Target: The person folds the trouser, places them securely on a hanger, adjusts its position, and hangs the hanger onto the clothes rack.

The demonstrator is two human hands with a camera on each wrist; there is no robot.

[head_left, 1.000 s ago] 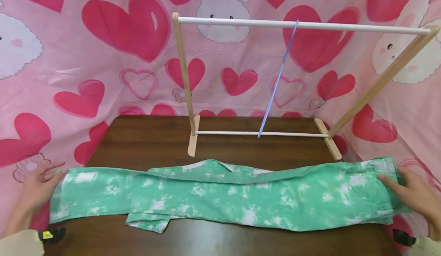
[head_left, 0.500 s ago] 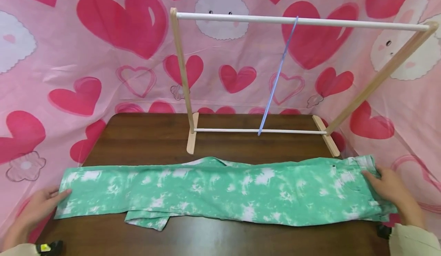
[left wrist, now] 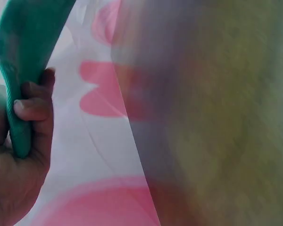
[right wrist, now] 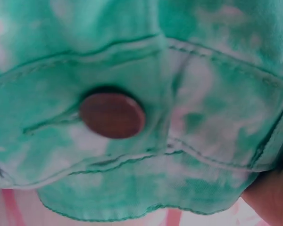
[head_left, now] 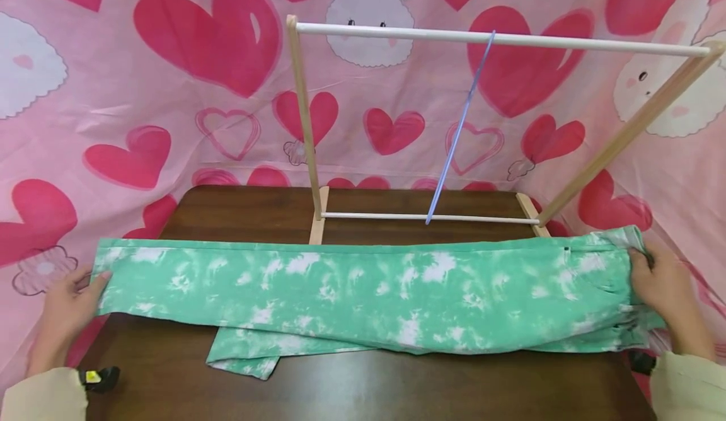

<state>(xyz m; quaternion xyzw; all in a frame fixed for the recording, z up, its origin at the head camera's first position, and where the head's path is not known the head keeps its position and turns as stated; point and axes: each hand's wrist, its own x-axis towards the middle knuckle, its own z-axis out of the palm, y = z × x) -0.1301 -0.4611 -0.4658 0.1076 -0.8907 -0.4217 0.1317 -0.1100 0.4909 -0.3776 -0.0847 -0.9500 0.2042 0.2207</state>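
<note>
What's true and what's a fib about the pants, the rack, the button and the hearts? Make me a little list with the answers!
1. The left hand and the right hand both hold the pants. True.
2. The rack stands on the table. True.
3. The pants hang from the rack's top bar. False: the hands hold them in front of the rack.
4. The button on the pants is bright yellow. False: it is brown.
5. The hearts are on the pink cloth behind the rack. True.
</note>
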